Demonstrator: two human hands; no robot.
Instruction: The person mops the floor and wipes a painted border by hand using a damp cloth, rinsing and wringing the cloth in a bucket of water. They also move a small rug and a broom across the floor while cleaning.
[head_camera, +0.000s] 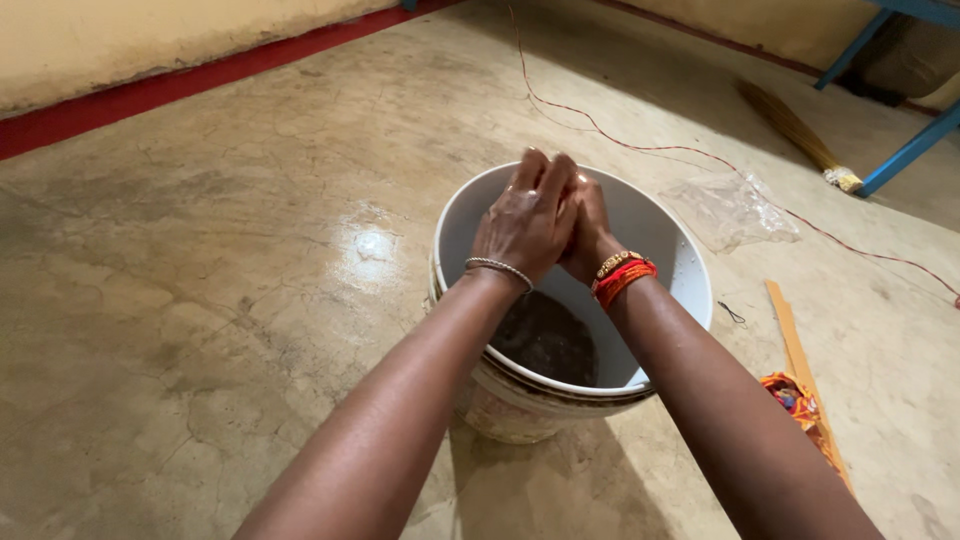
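A big round white plastic bucket (672, 262) with dark water stands on the cracked floor, under both hands. The left hand (525, 218) and right hand (588, 232) press together, and anything between them is hidden. A clear plastic bag (730, 208) lies nearby.

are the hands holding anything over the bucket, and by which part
It cannot be told: the left hand and right hand are pressed together, palm to palm, above the white bucket, and nothing shows between them.
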